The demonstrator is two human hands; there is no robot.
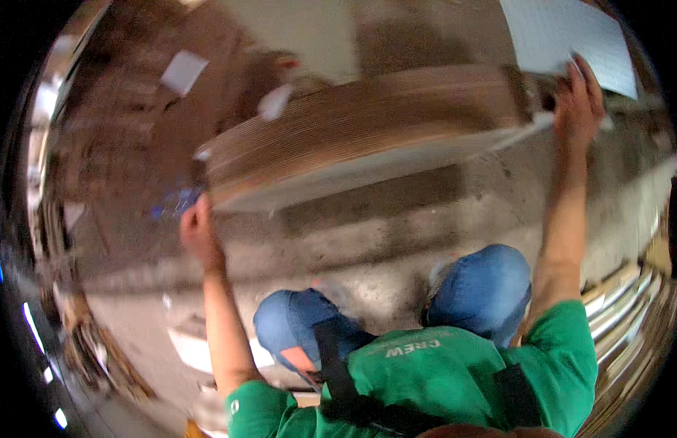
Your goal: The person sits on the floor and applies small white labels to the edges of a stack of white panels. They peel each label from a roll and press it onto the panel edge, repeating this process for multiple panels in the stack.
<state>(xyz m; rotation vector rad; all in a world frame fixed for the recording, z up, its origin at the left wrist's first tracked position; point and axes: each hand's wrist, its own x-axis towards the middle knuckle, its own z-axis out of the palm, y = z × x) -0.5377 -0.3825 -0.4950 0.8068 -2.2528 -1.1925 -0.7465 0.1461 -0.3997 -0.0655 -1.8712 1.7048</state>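
Floor (368, 252) below; left fingers (200, 208) and right fingers (592, 84) at opposite ends of the cardboard stack (375, 113); whether clamped, I can't tell. Seemingly two-handed handling, wanting balance.

The work area contained one brown corrugated cardboard stack (375, 117) with a pale underside, one large rectangular white sheet (572, 44), one small four-sided white sheet (184, 73) and one blurred white scrap (275, 102); the layers of the stack were too blurred to count. The operator presented one bare left hand (198, 226) and one bare right hand (581, 109), totalling two, plus two bent blue-denim legs (484, 285), one green short-sleeved shirt (419, 365) and two black fabric straps (335, 361). One bundle of flat brown-and-white strips (634, 314) occupied the lower right.
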